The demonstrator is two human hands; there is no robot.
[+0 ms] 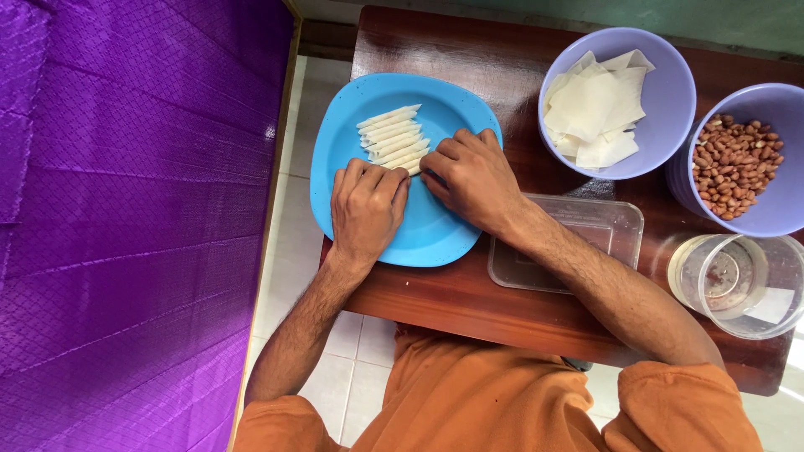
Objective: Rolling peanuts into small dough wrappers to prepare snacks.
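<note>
Fingers of both hands are curled inward and pressed down together on the blue plate (435, 238), knuckles up; what lies under the tips is hidden, so whether they pinch a wrapper cannot be told. Left hand (366, 209) rests at the lower left of the plate's middle; right hand (471, 177) sits just beside it, its fingertips touching the near end of the row of rolled pastry sticks (392, 138). Those thin pale rolls lie side by side, touching one another, in the upper half of the plate. Judged by look, they are light, soft and easily crushed or unrolled; hold would best be taken lightly at both ends, not at the middle. A lavender bowl (670, 75) of flat pale pastry sheets (596, 109) stands to the right, a second lavender bowl (783, 213) of peanuts (737, 166) just beside it. A clear rectangular container (569, 251) and a clear round cup (741, 285) stand near the table's front edge. The wooden table (469, 301) is dark brown, glossy and small. Purple quilted fabric (126, 209) fills the left; pale floor tiles (306, 109) show between.
</note>
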